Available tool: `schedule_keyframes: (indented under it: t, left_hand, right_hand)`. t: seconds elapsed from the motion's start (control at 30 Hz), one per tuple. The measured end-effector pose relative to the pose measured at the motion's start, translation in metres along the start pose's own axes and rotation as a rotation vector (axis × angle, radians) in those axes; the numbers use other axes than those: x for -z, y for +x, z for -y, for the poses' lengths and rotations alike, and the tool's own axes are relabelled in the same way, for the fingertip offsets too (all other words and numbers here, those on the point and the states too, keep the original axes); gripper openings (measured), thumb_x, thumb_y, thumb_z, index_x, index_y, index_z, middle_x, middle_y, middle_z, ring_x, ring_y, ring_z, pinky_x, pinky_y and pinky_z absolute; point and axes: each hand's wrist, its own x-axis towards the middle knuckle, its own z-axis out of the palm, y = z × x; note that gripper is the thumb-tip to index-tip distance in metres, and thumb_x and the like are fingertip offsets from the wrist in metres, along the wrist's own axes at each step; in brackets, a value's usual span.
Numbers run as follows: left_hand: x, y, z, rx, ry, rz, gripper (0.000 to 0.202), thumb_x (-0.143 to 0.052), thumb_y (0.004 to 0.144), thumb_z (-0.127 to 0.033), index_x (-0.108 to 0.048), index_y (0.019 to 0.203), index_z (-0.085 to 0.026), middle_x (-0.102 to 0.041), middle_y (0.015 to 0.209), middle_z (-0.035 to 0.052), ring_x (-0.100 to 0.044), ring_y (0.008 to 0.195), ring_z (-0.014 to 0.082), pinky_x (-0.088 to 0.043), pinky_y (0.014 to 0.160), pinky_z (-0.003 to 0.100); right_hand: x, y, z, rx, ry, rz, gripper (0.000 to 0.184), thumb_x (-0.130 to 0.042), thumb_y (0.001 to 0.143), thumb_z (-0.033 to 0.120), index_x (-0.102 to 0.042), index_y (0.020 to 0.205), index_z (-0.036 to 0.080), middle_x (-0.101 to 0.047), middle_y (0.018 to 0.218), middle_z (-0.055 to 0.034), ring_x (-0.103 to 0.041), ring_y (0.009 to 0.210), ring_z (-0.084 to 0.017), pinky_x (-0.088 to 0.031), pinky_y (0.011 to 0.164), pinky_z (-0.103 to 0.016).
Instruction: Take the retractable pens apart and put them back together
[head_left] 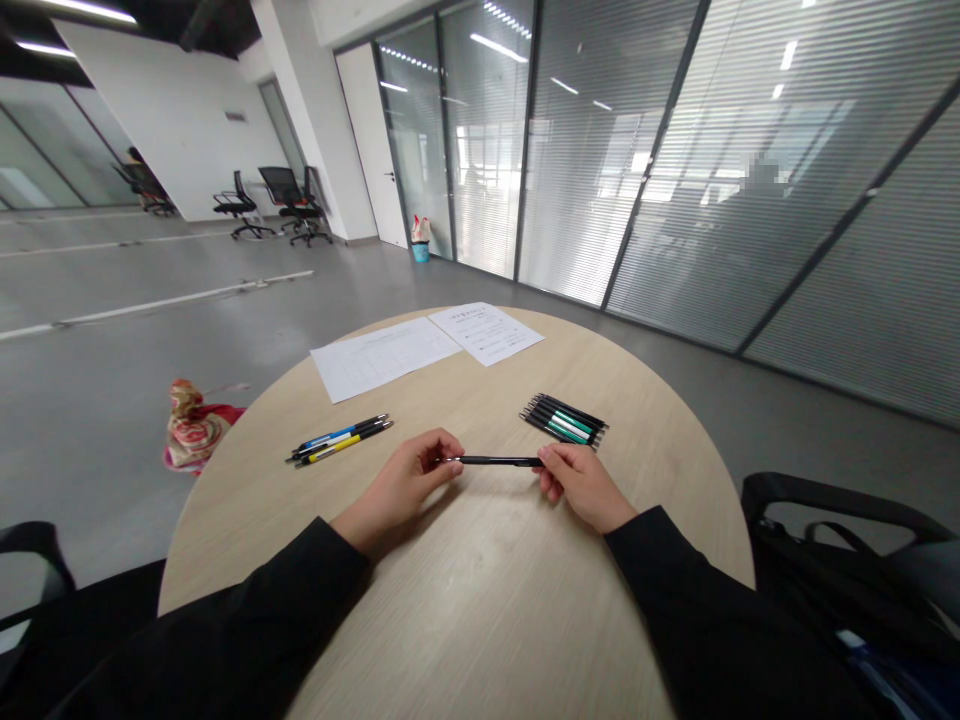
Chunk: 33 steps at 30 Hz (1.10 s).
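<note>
1. black pen (501,461) lies level between the two hands, apparently lifted just off the round wooden table (480,590), its thin end at the left hand (397,482) and its thicker end at the right hand (583,488)
2. left fingers (448,455) are together, pinching the thin end with the thumb
3. right fingers (551,472) are curled closed on the thicker end, so the pen is clamped at both ends and its middle stays bare
4. both black sleeves (675,590) rest across the table edge
5. nearest the left hand, a small bunch of pens (341,440) lies side by side, blue and yellow among them
6. nearest the right hand, a neat row of pens (564,420) shows black, green and white
7. two sheets of paper (382,355) lie beyond them, near the far edge
8. a patterned bag (193,425) sits on the floor left of the table
</note>
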Motion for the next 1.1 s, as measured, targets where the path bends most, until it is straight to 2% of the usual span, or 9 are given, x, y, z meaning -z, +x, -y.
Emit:
schedule_keyframes:
  t: [0.43, 0.8, 0.97, 1.1]
  left_hand:
    - [-0.0042, -0.0007, -0.0058, 0.015, -0.046, 0.004, 0.022, -0.071, 0.08, -0.032, -0.063, 0.096, -0.018, -0.062, 0.08, 0.0005, -0.056, 0.072, 0.0146, -0.044, 0.065, 0.027]
    - [-0.0013, -0.0018, -0.0065, -0.007, 0.08, 0.027, 0.013, -0.068, 0.082, -0.03, -0.063, 0.085, -0.018, -0.062, 0.075, 0.0, -0.055, 0.067, 0.015, -0.042, 0.063, 0.027]
    - [-0.0016, -0.002, -0.0079, 0.003, 0.077, 0.017, 0.014, -0.069, 0.08, -0.029, -0.062, 0.088, -0.019, -0.062, 0.075, -0.0009, -0.056, 0.067, 0.0147, -0.042, 0.062, 0.026]
    - [-0.002, -0.0016, -0.0053, 0.019, -0.013, 0.025, 0.02, -0.073, 0.078, -0.029, -0.06, 0.089, -0.019, -0.063, 0.074, -0.0023, -0.058, 0.065, 0.0133, -0.042, 0.06, 0.024]
  right_hand:
    - [0.0017, 0.0019, -0.0033, 0.006, 0.034, -0.027, 0.052, -0.058, 0.089, 0.066, -0.06, 0.07, 0.017, -0.063, 0.059, -0.0016, -0.054, 0.045, -0.011, -0.042, 0.045, -0.022]
    - [0.0013, 0.0021, -0.006, -0.003, 0.032, -0.028, 0.057, -0.053, 0.093, 0.066, -0.065, 0.072, 0.015, -0.063, 0.058, -0.0027, -0.053, 0.045, -0.011, -0.04, 0.045, -0.023]
    - [0.0013, 0.0019, -0.0013, 0.047, 0.065, 0.001, 0.042, -0.066, 0.087, 0.057, -0.071, 0.088, 0.015, -0.062, 0.063, -0.0001, -0.054, 0.051, -0.012, -0.042, 0.05, -0.024]
    - [0.0005, 0.001, 0.0015, 0.038, 0.104, 0.019, 0.037, -0.071, 0.082, 0.05, -0.071, 0.09, 0.014, -0.061, 0.062, 0.001, -0.053, 0.051, -0.012, -0.042, 0.051, -0.024]
